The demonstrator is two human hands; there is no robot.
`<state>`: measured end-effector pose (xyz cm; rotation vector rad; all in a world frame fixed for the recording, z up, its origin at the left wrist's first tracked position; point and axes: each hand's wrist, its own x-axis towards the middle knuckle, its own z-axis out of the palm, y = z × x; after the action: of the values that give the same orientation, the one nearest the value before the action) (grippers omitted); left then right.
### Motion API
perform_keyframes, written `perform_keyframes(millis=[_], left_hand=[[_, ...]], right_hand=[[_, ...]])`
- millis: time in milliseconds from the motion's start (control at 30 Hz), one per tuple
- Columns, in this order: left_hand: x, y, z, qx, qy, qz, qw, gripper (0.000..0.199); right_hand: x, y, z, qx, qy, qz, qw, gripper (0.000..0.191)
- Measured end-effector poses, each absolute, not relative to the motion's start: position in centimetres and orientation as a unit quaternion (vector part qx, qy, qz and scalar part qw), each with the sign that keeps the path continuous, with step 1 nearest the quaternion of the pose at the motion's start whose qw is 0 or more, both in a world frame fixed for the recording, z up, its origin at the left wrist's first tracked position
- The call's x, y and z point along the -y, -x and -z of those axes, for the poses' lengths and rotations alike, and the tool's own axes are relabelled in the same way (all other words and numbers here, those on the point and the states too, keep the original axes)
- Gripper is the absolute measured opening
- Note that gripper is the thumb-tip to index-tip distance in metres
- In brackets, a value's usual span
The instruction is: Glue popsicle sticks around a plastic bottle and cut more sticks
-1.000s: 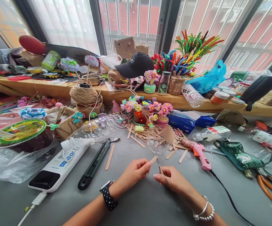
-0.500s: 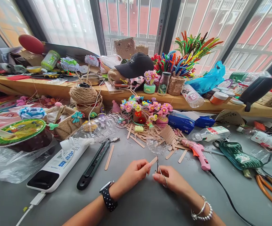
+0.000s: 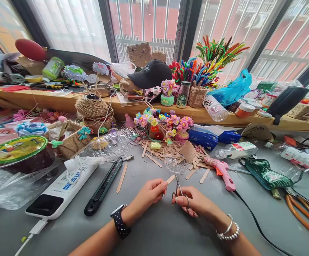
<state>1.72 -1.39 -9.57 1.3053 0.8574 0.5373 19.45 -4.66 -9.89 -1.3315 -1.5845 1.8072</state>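
My left hand [image 3: 152, 193], with a dotted watch band at its wrist, pinches a short wooden craft stick [image 3: 171, 179] that points up and right. Fingers of my right hand [image 3: 190, 201] are in the handles of small metal scissors [image 3: 179, 186]. The blades point away from me, just right of the stick's tip, and stand slightly apart. Behind both hands lies a pile of wooden sticks [image 3: 154, 160] beside a clear plastic piece [image 3: 174, 164].
A pink glue gun [image 3: 224, 174] with a black cord lies to the right. On the left are a box cutter [image 3: 103, 188], a loose stick [image 3: 121, 178] and a white device [image 3: 61, 192]. Pipe-cleaner flowers [image 3: 157, 121] and a wooden shelf [image 3: 133, 112] stand behind.
The scissors have opened and their blades have come away from the stick. My right hand's fingers are more spread in the handles. The whole view has shifted slightly.
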Motion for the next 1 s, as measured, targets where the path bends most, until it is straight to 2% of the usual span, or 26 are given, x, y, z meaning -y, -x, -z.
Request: perform_keyframes(millis=[133, 267, 567, 1000], left_hand=[[1.6, -1.8, 9.6, -0.380, -0.584, -0.247, 0.673, 0.034], [1.7, -1.8, 9.5, -0.375, -0.588, -0.257, 0.669, 0.034], [1.8, -1.7, 9.2, -0.378, -0.581, -0.297, 0.656, 0.034], [1.9, -1.6, 9.3, -0.367, -0.595, -0.299, 0.650, 0.035]], right_hand=[[5.1, -19.2, 10.0, 0.569, 0.462, -0.639, 0.232, 0.036], [5.6, -18.9, 10.4, 0.575, 0.475, -0.608, 0.271, 0.039], [5.9, -18.7, 10.5, 0.611, 0.506, -0.542, 0.277, 0.049], [6.0, -18.6, 10.4, 0.629, 0.508, -0.521, 0.273, 0.048]])
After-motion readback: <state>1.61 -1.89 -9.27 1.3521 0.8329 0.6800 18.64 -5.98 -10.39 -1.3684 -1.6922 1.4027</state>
